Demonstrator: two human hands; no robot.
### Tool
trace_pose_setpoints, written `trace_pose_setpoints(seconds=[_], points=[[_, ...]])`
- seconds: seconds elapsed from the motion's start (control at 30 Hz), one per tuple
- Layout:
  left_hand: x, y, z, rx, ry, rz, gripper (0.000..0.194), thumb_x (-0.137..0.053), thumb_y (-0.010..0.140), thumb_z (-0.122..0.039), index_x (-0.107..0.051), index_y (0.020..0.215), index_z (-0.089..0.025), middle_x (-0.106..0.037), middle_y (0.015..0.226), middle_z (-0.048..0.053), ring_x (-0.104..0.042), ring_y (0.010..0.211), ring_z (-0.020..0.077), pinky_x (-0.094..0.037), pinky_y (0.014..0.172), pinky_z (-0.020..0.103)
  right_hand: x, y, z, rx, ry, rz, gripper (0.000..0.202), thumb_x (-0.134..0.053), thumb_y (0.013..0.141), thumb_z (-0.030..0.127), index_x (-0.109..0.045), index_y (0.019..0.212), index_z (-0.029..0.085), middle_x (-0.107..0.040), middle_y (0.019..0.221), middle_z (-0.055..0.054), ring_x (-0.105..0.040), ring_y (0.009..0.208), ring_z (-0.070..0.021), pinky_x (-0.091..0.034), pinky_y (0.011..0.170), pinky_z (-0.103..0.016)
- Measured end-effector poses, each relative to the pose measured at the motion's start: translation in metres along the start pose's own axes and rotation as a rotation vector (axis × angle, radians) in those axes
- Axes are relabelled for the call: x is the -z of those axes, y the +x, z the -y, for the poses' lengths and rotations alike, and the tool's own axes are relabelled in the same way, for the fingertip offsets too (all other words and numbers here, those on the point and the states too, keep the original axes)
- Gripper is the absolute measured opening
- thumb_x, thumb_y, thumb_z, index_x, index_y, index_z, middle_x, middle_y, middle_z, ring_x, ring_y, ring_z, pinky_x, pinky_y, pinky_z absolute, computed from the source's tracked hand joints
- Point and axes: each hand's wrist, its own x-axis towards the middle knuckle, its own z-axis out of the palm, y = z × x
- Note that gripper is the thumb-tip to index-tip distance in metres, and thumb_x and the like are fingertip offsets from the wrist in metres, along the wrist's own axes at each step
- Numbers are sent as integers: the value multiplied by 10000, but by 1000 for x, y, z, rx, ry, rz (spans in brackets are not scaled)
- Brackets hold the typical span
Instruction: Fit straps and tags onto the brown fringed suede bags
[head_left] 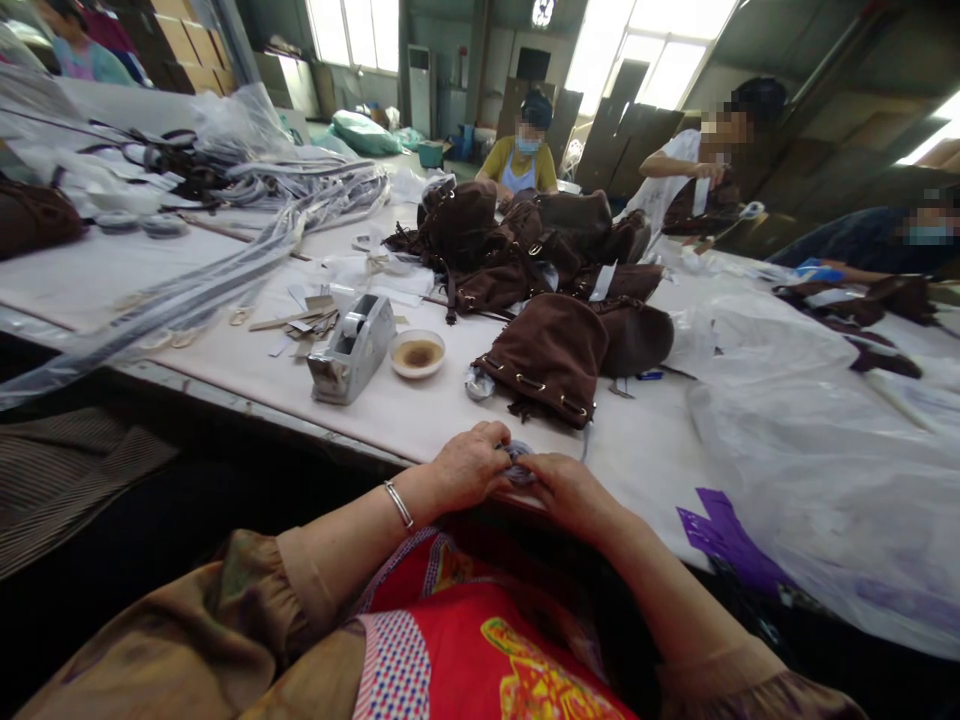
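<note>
At the table's front edge, my left hand [474,466] and my right hand [571,490] meet around a small grey coil [519,462], which looks like a wound strap or cord in clear wrapping. Fingers of both hands are closed on it, and they cover part of it. Just beyond lies a dark brown drawstring bag [551,350] with metal eyelets, its gathered mouth towards me. A grey tape dispenser [351,350] stands to the left, beside a small white dish [418,356] with something brownish in it.
More brown bags [517,235] are heaped behind. Long plastic-wrapped straps [247,255] run across the left of the table [292,420]. Loose clear plastic sheeting [810,430] covers the right side, with purple tape [731,540] at its edge. Several co-workers sit around the table.
</note>
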Motion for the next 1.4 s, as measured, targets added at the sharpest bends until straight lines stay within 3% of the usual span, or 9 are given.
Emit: trace_pose_setpoints(seconds=[0.17, 0.33, 0.47, 0.7, 0.83, 0.97, 1.1, 1.23, 1.4], points=[[3, 0, 2, -22, -6, 49, 204, -611, 897, -345, -691, 1018, -202, -523, 1224, 82, -502, 1110, 219, -466, 961, 300, -1, -1, -2, 3, -14, -6, 235, -499, 954, 239, -633, 1147, 223, -714, 1066, -55, -638, 934, -198, -421, 814, -277], [4, -1, 1, -47, -47, 39, 197, -564, 917, -295, -659, 1024, -159, -529, 1195, 111, -509, 1099, 226, -465, 981, 330, -6, 3, -3, 39, -136, -31, 249, -525, 967, 393, -659, 1019, 191, -707, 918, -72, -615, 841, -212, -405, 771, -307], [4, -2, 6, -115, -148, 56, 187, -570, 912, -269, -646, 1034, -148, -543, 1169, 105, -537, 1052, 203, -474, 962, 309, -9, 1, -6, 63, -151, -87, 251, -499, 980, 374, -660, 1026, 188, -687, 896, -77, -595, 848, -216, -397, 779, -317], [1, -6, 14, -138, -286, -7, 175, -548, 919, -234, -646, 1053, -180, -551, 1159, 87, -553, 1058, 181, -479, 957, 296, -11, 0, -10, 65, -145, -77, 247, -496, 980, 362, -660, 1047, 189, -678, 891, -82, -585, 848, -218, -397, 787, -322], [9, -5, 3, -69, -200, 36, 221, -558, 913, -259, -620, 1113, -187, -534, 1146, 83, -546, 1033, 188, -480, 955, 300, -12, 1, -12, 63, -137, -74, 219, -503, 975, 333, -653, 1047, 190, -678, 900, -82, -581, 860, -218, -393, 792, -323], [10, 5, -23, 63, 58, 147, 218, -502, 898, -186, -638, 1063, -144, -542, 1096, 124, -536, 977, 247, -515, 834, 364, -13, 1, -13, 60, -161, -65, 173, -507, 967, 291, -642, 967, 184, -664, 845, -64, -565, 806, -205, -375, 759, -313], [2, 16, -44, 157, 200, 211, 312, -435, 899, -130, -630, 1137, -79, -530, 1224, 204, -472, 1184, 356, -518, 846, 458, -14, 1, -14, 54, -194, -70, 208, -545, 951, 357, -621, 907, 169, -653, 827, -69, -554, 777, -204, -357, 718, -314], [2, 17, -46, 198, 155, 246, 407, -418, 899, -124, -572, 1276, -121, -429, 1436, 171, -283, 1407, 372, -494, 960, 487, -16, -1, -13, 46, -212, -98, 161, -523, 958, 292, -627, 960, 170, -663, 874, -74, -561, 811, -206, -359, 736, -319], [7, 15, -39, 284, 81, 284, 422, -488, 846, -123, -605, 1250, -152, -353, 1524, 144, -148, 1474, 378, -444, 1051, 490, -17, -1, -13, 61, -193, -133, 119, -552, 940, 260, -635, 971, 181, -668, 885, -63, -567, 826, -207, -364, 739, -318]])
